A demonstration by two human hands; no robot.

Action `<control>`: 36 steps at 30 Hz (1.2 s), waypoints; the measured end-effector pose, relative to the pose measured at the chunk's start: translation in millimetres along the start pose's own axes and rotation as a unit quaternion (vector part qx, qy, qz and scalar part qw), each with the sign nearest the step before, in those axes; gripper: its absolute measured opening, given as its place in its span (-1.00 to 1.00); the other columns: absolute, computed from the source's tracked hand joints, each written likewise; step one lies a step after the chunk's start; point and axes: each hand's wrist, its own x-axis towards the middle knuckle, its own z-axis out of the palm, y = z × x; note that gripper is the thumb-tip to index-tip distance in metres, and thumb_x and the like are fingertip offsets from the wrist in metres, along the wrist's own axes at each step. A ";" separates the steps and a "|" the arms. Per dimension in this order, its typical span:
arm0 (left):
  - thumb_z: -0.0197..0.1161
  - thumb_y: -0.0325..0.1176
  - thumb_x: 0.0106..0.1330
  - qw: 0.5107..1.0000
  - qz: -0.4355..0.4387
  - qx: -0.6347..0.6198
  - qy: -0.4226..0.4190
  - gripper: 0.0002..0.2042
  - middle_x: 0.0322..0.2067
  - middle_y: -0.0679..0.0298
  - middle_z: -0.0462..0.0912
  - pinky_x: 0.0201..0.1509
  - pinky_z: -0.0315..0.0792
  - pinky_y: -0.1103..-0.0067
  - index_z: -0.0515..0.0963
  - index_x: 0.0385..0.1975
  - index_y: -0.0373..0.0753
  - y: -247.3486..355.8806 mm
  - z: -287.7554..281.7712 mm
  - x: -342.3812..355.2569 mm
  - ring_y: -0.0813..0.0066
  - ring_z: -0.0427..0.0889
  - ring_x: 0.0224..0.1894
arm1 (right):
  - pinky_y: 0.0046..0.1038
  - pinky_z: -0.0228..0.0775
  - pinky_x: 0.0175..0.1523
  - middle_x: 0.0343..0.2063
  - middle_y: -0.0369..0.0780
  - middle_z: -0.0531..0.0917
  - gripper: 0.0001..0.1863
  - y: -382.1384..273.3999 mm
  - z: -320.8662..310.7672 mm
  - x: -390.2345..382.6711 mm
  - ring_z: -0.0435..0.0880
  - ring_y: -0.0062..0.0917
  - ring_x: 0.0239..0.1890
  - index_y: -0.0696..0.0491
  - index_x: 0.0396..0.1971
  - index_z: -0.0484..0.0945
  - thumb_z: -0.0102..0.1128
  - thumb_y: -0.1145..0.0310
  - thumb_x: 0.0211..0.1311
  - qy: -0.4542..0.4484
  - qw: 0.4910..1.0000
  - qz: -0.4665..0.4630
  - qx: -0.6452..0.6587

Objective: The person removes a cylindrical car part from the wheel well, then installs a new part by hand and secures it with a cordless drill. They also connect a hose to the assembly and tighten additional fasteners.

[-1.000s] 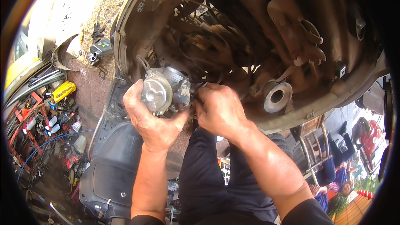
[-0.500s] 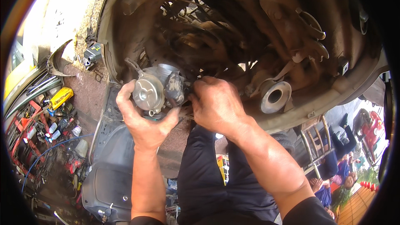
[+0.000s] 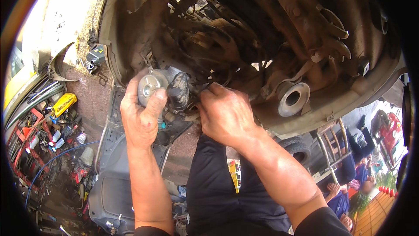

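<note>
My left hand [image 3: 142,116] grips a grey metal part that looks like a carburetor [image 3: 148,86], its thumb pressed over the round cover and its fingers behind the left edge. A dirty black rubber piece [image 3: 179,92] sits against the carburetor's right side, under a silver ring-shaped mouth. Just to the right, my right hand [image 3: 227,111] is closed, fingertips pinched together and pointing in toward the carburetor. What those fingertips hold is hidden behind the knuckles.
A dirty brown curved housing [image 3: 349,92] arches over both hands, with hoses inside and a flanged metal tube end [image 3: 293,99] at right. A dark grey panel [image 3: 118,192] lies below left. Tools and parts fill a red rack [image 3: 32,144]. A metal-framed stool [image 3: 334,144] and people are at right.
My left thumb has swung from below the carburetor up onto its round cover. The carburetor has tilted slightly. My right hand stays nearly in place, still pinched.
</note>
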 end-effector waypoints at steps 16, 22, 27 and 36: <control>0.56 -0.29 -0.10 0.988 0.087 0.126 -0.007 -0.36 -0.17 0.01 0.70 0.03 0.55 0.42 0.57 0.03 -0.49 -4.7 6.3 1.7 0.25 0.69 -0.13 | -0.05 0.55 -0.07 -0.28 0.04 0.71 -0.88 15.8 4.7 2.3 0.69 0.08 -0.21 0.18 -0.42 0.63 0.25 0.43 0.11 0.031 0.979 0.125 0.159; 0.56 -0.28 -0.17 0.974 0.148 0.170 0.026 -0.35 -0.15 -0.03 0.67 0.08 0.54 0.31 0.58 0.01 -0.42 -10.3 -1.4 -12.0 0.02 0.66 -0.08 | -0.33 0.58 -0.20 -0.22 -0.03 0.72 -0.71 21.2 4.7 32.7 0.72 -0.29 -0.31 0.25 0.01 0.54 0.11 0.52 0.33 0.105 0.820 0.404 0.392; 0.58 -0.23 -0.19 0.966 0.136 0.219 0.015 -0.34 -0.14 -0.01 0.67 0.08 0.53 0.28 0.59 0.00 -0.40 -10.8 -5.9 -14.9 0.00 0.65 -0.06 | -0.54 0.55 -0.28 -0.34 -0.18 0.72 -0.80 -6.4 -15.8 41.2 0.69 -0.55 -0.39 0.25 -0.05 0.59 0.14 0.54 0.39 0.108 0.800 0.247 0.536; 0.53 -0.27 -0.22 0.952 0.162 0.259 -0.034 -0.41 -0.18 0.06 0.67 0.04 0.53 0.23 0.59 -0.06 -0.25 -11.7 7.9 -6.6 -0.02 0.60 -0.09 | -0.14 0.51 -0.24 -0.43 -0.06 0.68 -0.87 -20.5 -26.6 70.1 0.68 -0.05 -0.33 0.10 -0.32 0.64 0.31 0.42 0.14 -0.039 0.990 -0.092 0.102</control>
